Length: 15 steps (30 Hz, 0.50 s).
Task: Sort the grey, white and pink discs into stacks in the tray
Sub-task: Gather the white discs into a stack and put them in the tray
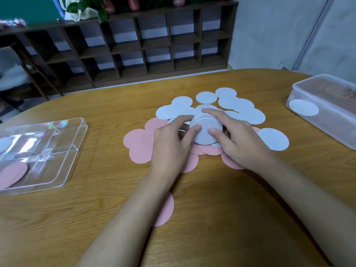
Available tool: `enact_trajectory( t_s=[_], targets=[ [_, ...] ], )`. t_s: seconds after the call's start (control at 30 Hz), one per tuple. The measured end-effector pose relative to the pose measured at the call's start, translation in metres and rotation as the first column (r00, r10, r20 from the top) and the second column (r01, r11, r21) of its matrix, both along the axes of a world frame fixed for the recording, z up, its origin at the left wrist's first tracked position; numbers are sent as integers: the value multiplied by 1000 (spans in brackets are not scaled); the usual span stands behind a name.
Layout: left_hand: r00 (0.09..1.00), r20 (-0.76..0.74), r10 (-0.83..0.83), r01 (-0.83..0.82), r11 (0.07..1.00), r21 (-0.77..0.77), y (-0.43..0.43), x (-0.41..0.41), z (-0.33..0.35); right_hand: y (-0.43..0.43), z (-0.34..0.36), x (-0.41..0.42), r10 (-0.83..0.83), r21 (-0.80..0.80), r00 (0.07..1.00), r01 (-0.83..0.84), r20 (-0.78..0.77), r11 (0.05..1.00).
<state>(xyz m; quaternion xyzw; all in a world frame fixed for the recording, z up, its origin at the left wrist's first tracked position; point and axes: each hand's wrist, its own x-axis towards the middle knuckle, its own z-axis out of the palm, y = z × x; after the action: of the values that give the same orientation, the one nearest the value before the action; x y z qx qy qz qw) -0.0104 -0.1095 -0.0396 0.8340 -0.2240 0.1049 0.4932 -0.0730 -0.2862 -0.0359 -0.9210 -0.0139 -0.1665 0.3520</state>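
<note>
A heap of flat discs lies mid-table: several pale grey-white discs (248,113) at the back and several pink discs (137,139) at the front. My left hand (171,139) and my right hand (237,139) together grip a small stack of pale discs (205,130) just above the heap, fingers on its rim. One pink disc (165,209) lies apart, partly under my left forearm. The clear divided tray (57,170) sits at the left. It holds pink discs (13,173) in a near compartment and a pale disc (4,144) further back.
A lidded translucent plastic box (327,110) stands at the right table edge with a white disc (303,107) leaning on its front. A pale disc (273,139) lies between heap and box. Beyond the table's far edge is a dark wooden shelf (154,45).
</note>
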Motion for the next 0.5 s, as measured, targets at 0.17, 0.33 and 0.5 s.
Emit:
enact_trajectory(
  t_s=[0.17, 0.33, 0.5],
  targets=[
    [1000, 7, -30, 29, 993, 114, 5, 7, -4, -5, 0, 0, -34, -35, 999, 34, 19, 999],
    [997, 72, 0, -24, 946, 324, 16, 22, -12, -15, -4, 2, -84, 37, 995, 82, 55, 996],
    [997, 74, -14, -18, 912, 410, 20, 29, -17, -18, -4, 2, -103, 61, 994, 100, 47, 993]
  ],
)
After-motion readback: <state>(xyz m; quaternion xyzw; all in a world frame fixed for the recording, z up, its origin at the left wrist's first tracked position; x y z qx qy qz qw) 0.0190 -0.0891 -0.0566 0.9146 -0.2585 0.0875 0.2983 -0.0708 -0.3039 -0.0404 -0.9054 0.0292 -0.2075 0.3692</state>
